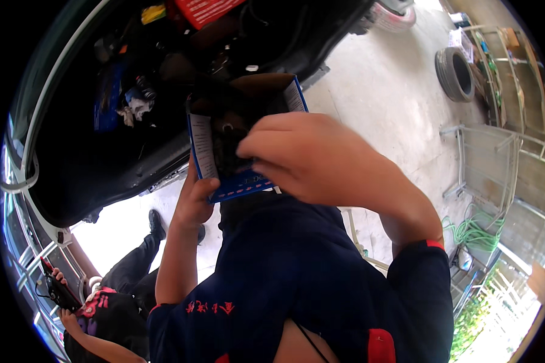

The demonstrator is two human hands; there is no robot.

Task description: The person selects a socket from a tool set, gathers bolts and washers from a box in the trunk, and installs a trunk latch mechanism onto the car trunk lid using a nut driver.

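An open cardboard box (239,186), blue outside with white printed flaps, is held in front of my body. My left hand (197,196) grips its lower left corner, the thumb pressed against the near side. Dark items lie inside the box, with a small ring-like shape (227,127) among them; their kind is too dim to make out. Over the box's right side reaches my right hand (303,154), slightly blurred. Its fingers are bent and drawn together at the opening, and whatever they may pinch is hidden.
An open car trunk (163,139) lies ahead, holding a red box (206,11), crumpled tissue (138,107) and a blue item (108,100). Another person (112,308) holds a dark device at the lower left. A tyre (454,74), metal frame (487,157) and green hose (479,230) are at right.
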